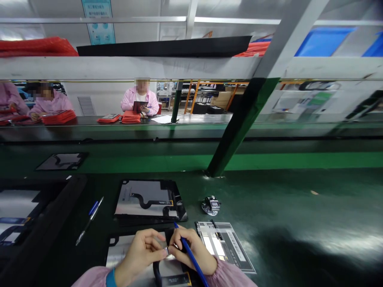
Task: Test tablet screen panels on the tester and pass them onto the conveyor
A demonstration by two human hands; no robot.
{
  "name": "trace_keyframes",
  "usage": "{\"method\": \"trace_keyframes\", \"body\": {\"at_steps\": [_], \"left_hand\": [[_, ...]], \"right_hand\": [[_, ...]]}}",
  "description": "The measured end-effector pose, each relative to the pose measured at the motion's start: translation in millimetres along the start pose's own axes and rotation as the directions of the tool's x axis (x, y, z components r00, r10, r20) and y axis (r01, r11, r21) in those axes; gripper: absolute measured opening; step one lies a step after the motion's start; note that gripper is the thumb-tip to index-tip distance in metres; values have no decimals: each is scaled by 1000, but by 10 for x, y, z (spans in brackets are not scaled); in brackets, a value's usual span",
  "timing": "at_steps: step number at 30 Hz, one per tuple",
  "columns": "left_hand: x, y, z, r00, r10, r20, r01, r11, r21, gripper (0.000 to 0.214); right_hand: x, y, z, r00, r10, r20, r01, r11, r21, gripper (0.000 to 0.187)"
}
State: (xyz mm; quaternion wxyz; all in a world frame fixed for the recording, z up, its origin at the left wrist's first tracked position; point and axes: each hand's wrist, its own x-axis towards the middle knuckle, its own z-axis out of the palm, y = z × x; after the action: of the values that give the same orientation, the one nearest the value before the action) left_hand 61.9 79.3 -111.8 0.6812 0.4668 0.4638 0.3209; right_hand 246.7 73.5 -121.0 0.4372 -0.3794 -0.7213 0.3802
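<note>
In front of me lies a display panel (pixel 118 253) with a silver back and a black ribbon cable (pixel 156 273), partly covered by my hands. My left hand (pixel 143 251) is closed over it, thumb and fingers pinched at a small shiny bit I cannot make out. Close beside it, my right hand (pixel 196 249) grips a slim blue stick (pixel 191 257), slanting from the fingertips toward my body. The fingertips of both hands nearly meet above the panel's middle.
Behind my hands sits a stack of similar panels (pixel 149 199). A metal tally counter (pixel 211 205) and another panel (pixel 227 245) are to the right. A pen (pixel 89 220) and a black tray (pixel 60 215) lie left. A slanted post (pixel 239 127) rises ahead; people in pink work beyond.
</note>
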Motion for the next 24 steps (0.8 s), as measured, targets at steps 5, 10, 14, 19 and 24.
{"method": "trace_keyframes", "body": {"at_steps": [5,10,14,19,24], "left_hand": [[-4,48,34,1000,-13,4,13,1000,2,39],[0,52,40,1000,11,15,-11,1000,-22,44],[28,-12,49,998,39,41,-39,999,-10,45],[65,25,62,995,74,73,-73,997,-9,46],[-377,157,-228,998,61,-10,-55,951,304,65]], "right_hand": [[-3,12,-2,1000,-3,24,4,1000,-17,32],[-3,15,13,1000,-26,7,26,1000,-5,33],[-1,57,90,998,-25,-65,22,999,-49,38],[26,-1,114,995,-21,-98,16,999,-48,41],[-135,-6,-291,924,-36,-380,-5,994,-106,30]]}}
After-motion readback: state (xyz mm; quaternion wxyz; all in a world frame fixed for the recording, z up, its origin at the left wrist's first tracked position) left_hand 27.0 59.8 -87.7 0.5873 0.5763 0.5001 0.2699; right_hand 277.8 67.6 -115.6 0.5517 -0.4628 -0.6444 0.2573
